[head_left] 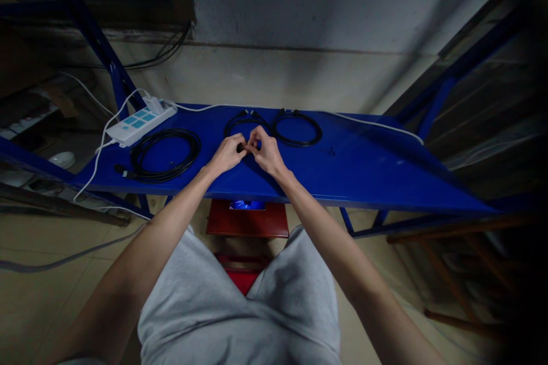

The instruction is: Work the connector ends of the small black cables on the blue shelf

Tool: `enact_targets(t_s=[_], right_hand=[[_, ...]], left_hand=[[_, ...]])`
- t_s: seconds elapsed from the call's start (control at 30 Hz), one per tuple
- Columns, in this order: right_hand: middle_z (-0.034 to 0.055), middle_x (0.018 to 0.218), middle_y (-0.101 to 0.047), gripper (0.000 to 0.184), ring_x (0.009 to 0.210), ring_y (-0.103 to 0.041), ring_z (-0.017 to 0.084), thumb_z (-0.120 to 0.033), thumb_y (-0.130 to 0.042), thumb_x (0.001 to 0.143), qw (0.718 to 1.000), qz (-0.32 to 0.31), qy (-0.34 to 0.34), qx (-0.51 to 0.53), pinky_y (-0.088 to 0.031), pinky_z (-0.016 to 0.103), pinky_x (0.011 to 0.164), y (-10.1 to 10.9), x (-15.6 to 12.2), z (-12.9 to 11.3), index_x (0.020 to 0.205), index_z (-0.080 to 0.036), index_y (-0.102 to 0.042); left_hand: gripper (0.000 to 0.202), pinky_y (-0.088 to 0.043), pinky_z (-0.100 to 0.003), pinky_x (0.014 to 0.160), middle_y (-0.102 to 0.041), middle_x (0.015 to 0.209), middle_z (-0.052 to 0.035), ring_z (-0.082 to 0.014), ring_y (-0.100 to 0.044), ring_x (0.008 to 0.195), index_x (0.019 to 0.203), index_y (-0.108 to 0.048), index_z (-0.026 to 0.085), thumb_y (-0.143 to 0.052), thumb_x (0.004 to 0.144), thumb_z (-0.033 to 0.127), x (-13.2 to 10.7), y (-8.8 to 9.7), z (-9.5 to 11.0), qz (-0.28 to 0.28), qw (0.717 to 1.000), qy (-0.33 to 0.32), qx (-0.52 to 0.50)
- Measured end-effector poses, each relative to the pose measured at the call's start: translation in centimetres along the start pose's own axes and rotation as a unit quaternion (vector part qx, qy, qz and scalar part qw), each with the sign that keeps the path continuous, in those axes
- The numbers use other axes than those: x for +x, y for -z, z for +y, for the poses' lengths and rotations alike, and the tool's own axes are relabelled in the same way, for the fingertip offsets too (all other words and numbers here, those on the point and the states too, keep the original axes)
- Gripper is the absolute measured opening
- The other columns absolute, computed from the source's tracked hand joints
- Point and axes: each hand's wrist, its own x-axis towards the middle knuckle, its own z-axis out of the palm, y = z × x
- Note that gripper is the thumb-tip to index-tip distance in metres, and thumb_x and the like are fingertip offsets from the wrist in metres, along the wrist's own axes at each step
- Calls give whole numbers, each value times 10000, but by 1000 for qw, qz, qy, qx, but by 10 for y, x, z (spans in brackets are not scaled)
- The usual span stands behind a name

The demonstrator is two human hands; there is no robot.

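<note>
My left hand (226, 155) and my right hand (266, 151) meet above the near part of a blue metal shelf (363, 174). Their fingertips pinch a small black cable end (241, 148), mostly hidden by my fingers. Just behind my hands lie a coiled black cable (246, 121) and a second black coil (297, 144), close together and with plugs at the back. A larger black cable coil (165, 178) lies to the left of my left hand, with its plug pointing left.
A white power strip (141, 124) with a white cord (103, 145) sits at the shelf's left end, and another white cord (377, 124) runs along the back. A concrete wall rises behind the shelf. Blue uprights stand at both sides, and a red stool (247, 219) stands below.
</note>
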Motion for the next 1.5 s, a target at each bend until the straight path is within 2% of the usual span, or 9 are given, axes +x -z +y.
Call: enact_targets(t_s=[0.2, 0.37, 0.53, 0.67, 0.8, 0.87, 0.97, 1.13, 1.5], right_hand=[[19, 854, -644, 182, 829, -628, 189, -296, -605, 861, 997, -5, -45, 57, -471, 313, 792, 3, -1, 2, 986, -214, -502], [30, 871, -650, 249, 806, -636, 184, -220, -515, 844, 996, 26, -75, 50, -473, 302, 753, 5, -3, 17, 1092, -208, -504], [20, 820, -638, 333, 788, -622, 182, -159, -457, 811, 998, -9, -66, 18, -459, 304, 777, 4, -5, 22, 1140, -191, -500], [13, 795, -633, 325, 749, -609, 177, -160, -444, 813, 998, -6, -65, 20, -450, 300, 756, 4, -5, 20, 1131, -185, -504], [2, 785, -631, 318, 728, -597, 169, -179, -467, 813, 997, -12, -74, 27, -446, 289, 732, 3, -4, 23, 1127, -189, -510], [-5, 781, -629, 312, 713, -590, 163, -191, -486, 815, 997, -15, -71, 32, -445, 285, 725, 2, -4, 24, 1125, -190, -515], [-8, 771, -625, 280, 683, -573, 154, -196, -504, 823, 997, -16, -71, 34, -436, 278, 697, 2, -4, 24, 1100, -186, -537], [28, 797, -655, 112, 731, -592, 166, -234, -532, 872, 996, -42, -73, 13, -435, 280, 697, 4, -2, 17, 923, -180, -617], [54, 844, -715, 178, 769, -613, 178, -295, -608, 901, 995, -41, -85, -21, -427, 286, 713, 5, 1, 13, 837, -159, -705]], left_hand=[[100, -427, -298, 677, -612, 803, -18, -165, -567, 718, 742, -620, 177, -658, 834, 188, -3, 3, 5, 10, 1000, 8, -12], [172, -426, -304, 678, -632, 765, -21, -161, -562, 687, 711, -604, 184, -627, 877, 224, -4, 4, 8, 34, 999, 10, -11], [123, -433, -305, 673, -666, 754, -21, -160, -571, 675, 736, -633, 180, -662, 847, 223, -2, 4, 8, 33, 999, 24, -31], [91, -452, -298, 692, -681, 758, -7, -152, -587, 689, 802, -671, 179, -727, 809, 251, 0, 0, 2, 26, 996, 43, -77], [185, -457, -303, 710, -682, 779, -8, -157, -594, 725, 944, -720, 183, -761, 780, 258, 4, -4, -8, 19, 993, 56, -101], [144, -453, -315, 724, -683, 785, -21, -165, -594, 748, 916, -747, 186, -751, 790, 256, 5, -5, -12, 9, 995, 42, -90], [79, -448, -326, 729, -686, 801, -35, -171, -593, 763, 805, -760, 189, -749, 797, 266, 5, -3, -13, 8, 996, 26, -83], [112, -464, -320, 708, -673, 784, -26, -156, -576, 709, 772, -750, 186, -764, 785, 297, 3, -1, -8, 30, 994, 54, -90], [110, -440, -298, 654, -639, 742, -11, -140, -559, 660, 738, -714, 172, -741, 782, 269, 4, -2, -7, 46, 994, 48, -86]])
